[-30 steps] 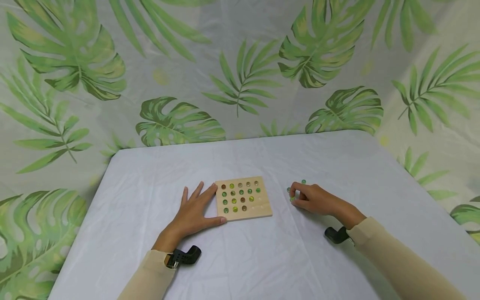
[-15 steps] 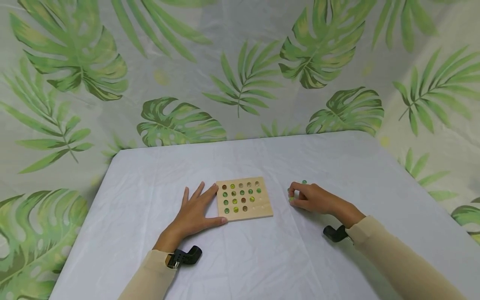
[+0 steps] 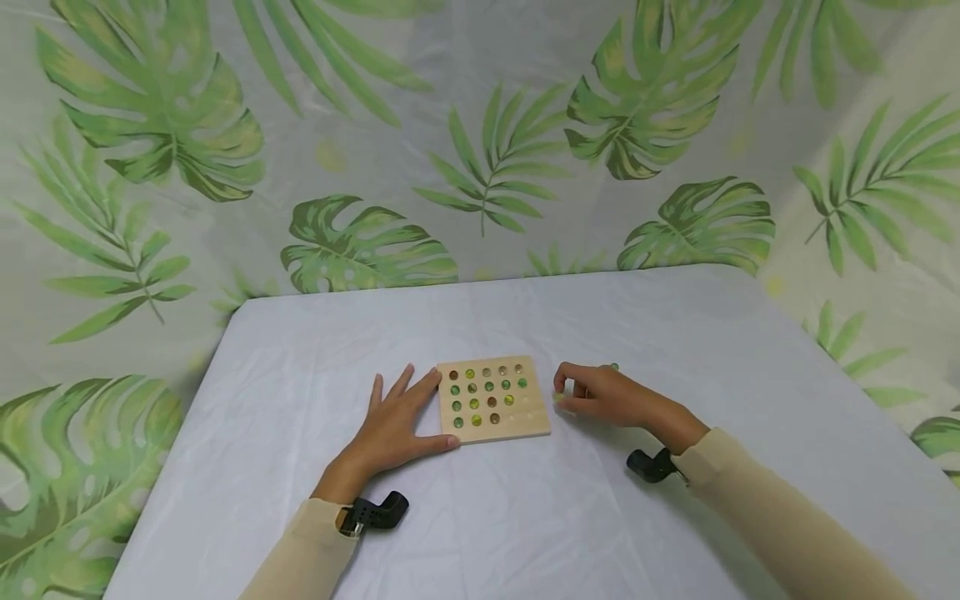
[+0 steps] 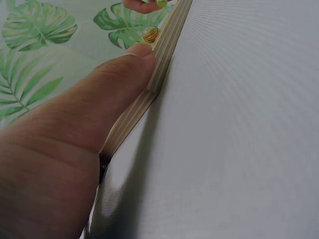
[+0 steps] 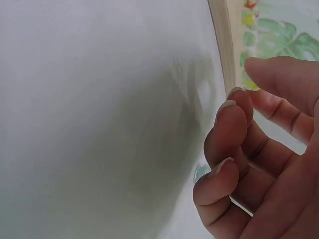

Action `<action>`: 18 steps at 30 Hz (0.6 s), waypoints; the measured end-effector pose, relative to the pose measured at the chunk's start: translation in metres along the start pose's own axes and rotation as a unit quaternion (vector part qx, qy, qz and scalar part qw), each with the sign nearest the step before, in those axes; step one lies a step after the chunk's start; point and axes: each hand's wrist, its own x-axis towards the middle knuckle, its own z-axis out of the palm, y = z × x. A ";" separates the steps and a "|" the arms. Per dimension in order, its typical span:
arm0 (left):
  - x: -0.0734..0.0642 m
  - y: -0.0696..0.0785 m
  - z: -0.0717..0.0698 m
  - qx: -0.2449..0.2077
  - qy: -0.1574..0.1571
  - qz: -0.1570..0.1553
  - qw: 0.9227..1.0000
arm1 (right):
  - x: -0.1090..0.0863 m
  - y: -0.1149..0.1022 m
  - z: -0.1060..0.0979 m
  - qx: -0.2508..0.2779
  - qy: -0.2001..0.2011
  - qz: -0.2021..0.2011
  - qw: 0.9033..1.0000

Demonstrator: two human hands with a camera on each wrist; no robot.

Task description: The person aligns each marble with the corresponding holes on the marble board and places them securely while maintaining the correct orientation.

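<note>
A light wooden board (image 3: 536,423) with rows of round hollows lies mid-table. Glass marbles in green, yellow and brown fill most hollows, while several at the right of the lower rows hold none. My left hand (image 3: 392,429) is spread at the board's left side, index fingertip at the far left corner and thumb along the near edge. In the left wrist view that thumb (image 4: 114,84) presses the board's edge near a striped marble (image 4: 150,34). Just right of the board, my right hand (image 3: 617,396) pinches a yellow-green marble (image 4: 161,3) between thumb and index finger, its other fingers curled.
A green marble (image 3: 615,367) shows on the table behind my right hand. A white cloth (image 3: 495,517) covers the table. Beyond its far edge hangs a leaf-patterned curtain (image 3: 517,242). Each wrist wears a small black camera (image 3: 651,466).
My right hand has moved left toward the board with the yellow-green marble pinched in it. The left hand keeps its place at the board. The head view has shifted slightly.
</note>
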 end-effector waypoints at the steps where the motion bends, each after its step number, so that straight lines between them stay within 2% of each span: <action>1: 0.000 0.000 0.000 0.000 0.000 0.000 1.000 | 0.002 -0.001 0.001 0.002 -0.002 -0.001 1.000; 18: 0.001 -0.003 0.003 0.001 0.003 0.000 1.000 | 0.023 -0.012 0.016 0.029 0.006 -0.023 0.999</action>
